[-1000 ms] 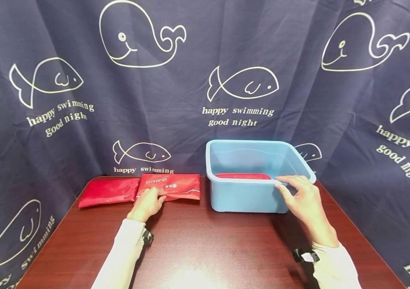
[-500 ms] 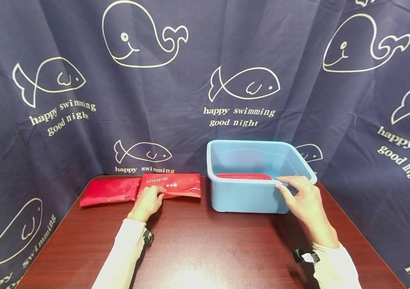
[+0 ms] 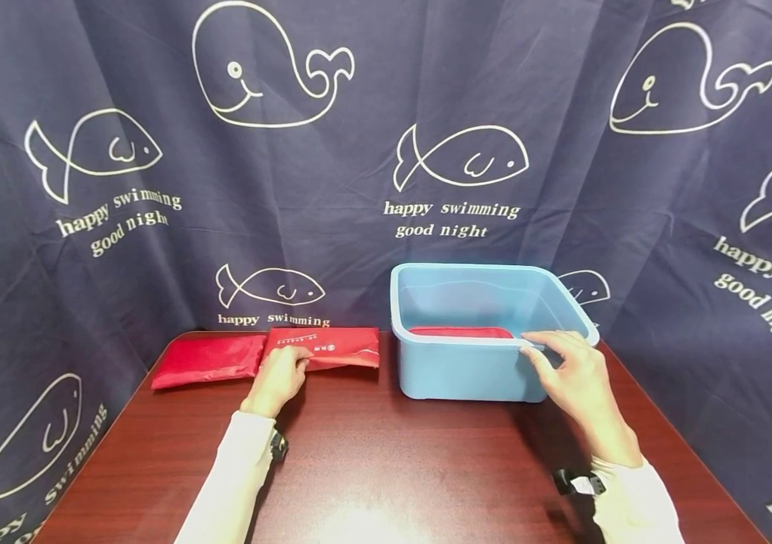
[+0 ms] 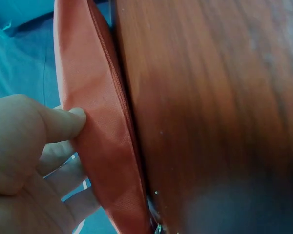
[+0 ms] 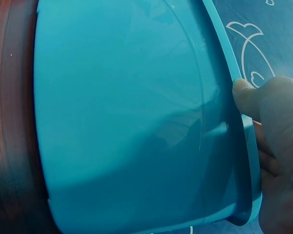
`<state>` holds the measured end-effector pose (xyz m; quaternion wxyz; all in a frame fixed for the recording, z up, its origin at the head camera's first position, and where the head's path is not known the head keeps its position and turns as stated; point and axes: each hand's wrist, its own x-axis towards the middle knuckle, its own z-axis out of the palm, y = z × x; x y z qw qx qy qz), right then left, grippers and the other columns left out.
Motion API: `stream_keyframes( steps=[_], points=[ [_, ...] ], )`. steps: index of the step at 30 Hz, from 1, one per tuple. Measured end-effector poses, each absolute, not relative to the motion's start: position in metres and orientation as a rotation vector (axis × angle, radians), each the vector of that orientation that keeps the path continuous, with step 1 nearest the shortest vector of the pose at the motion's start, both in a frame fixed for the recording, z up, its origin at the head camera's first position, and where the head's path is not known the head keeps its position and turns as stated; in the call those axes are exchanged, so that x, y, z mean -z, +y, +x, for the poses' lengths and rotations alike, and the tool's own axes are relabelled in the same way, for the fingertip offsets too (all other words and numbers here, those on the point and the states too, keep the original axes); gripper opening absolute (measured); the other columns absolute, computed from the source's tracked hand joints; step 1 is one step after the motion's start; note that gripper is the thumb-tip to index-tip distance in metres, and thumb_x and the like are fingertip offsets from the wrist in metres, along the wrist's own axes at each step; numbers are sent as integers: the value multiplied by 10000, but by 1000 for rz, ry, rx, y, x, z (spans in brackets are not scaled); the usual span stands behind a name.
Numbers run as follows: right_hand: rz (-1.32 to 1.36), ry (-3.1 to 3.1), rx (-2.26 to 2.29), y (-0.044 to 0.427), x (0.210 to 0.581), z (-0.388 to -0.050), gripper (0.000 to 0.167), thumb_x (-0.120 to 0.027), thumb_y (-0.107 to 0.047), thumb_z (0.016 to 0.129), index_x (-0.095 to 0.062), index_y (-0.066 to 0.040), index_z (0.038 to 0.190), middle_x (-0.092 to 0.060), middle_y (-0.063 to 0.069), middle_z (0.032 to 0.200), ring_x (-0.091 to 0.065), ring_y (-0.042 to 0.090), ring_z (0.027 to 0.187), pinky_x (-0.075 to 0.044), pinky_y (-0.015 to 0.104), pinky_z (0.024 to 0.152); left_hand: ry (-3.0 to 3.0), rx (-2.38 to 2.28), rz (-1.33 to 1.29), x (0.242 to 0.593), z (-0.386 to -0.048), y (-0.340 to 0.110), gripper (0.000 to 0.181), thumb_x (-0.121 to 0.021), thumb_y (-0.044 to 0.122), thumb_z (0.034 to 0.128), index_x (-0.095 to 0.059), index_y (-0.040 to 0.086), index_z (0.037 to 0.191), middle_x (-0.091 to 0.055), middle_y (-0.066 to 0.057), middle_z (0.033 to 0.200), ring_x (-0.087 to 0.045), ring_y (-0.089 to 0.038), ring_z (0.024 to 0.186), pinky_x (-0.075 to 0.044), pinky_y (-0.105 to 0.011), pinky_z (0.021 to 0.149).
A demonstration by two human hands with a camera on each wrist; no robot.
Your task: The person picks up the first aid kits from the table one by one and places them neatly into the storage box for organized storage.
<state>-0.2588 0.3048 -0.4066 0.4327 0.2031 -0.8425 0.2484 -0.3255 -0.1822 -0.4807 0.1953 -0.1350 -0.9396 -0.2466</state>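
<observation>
A flat red zippered pouch (image 3: 345, 346) with white print lies at the back of the table, left of a light blue plastic bin (image 3: 470, 370). My left hand (image 3: 279, 380) pinches its front edge; in the left wrist view the thumb (image 4: 68, 122) is on the zipper side and the fingers are behind. My right hand (image 3: 576, 374) grips the bin's front rim near the right corner, thumb outside and fingers over the rim, as the right wrist view shows of the bin (image 5: 127, 107). Inside the bin a red item (image 3: 461, 332) shows just above the front rim; most of it is hidden.
A second, plain red pouch (image 3: 209, 361) lies at the table's back left, against the printed one. The dark red wooden table (image 3: 386, 453) ends at a navy curtain (image 3: 331, 196) with white fish and whale drawings.
The front edge of the printed pouch has lifted slightly, and my left fingers have closed on it. My right hand and the bin stay put.
</observation>
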Motion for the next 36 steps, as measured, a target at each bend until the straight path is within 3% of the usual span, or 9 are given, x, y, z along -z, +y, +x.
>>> stream_keyframes(
  steps=[9,17,23,31,36],
  points=[
    [509,-2097,-629,304,405,-257,295,-867,-52,769,-822,-125,1051,-790,40,941,-667,229,906,-347,50,894,-2583,723,-394,474,-326,-183,182,-691,-22,898,-804,66,1011,-791,-94,959,-750,-306,930,-577,-493,838],
    [495,-2116,-632,304,405,-257,299,-864,-52,779,-821,-134,1063,-791,31,954,-664,213,918,-357,70,875,-2532,754,-370,468,-325,-182,193,-691,10,917,-811,73,1054,-788,-111,931,-673,-244,714,-564,-487,713],
    [482,-2134,-635,304,406,-257,286,-866,-67,786,-821,-139,1058,-792,31,963,-660,206,925,-366,94,860,-2474,793,-377,460,-322,-182,185,-690,-5,915,-807,50,1048,-780,-99,894,-625,-224,691,-548,-463,713],
    [480,-2134,-634,304,406,-257,288,-864,-68,788,-820,-136,1065,-792,37,967,-660,211,926,-366,91,861,-2432,846,-325,450,-318,-179,171,-690,12,929,-802,55,1051,-788,-108,959,-745,-288,859,-573,-489,801],
    [483,-2128,-636,304,406,-258,291,-865,-62,785,-820,-135,1064,-792,36,963,-662,212,922,-365,89,863,-2390,887,-263,443,-316,-178,173,-690,33,943,-804,53,1072,-791,-116,1008,-753,-313,915,-569,-503,827]
  ],
)
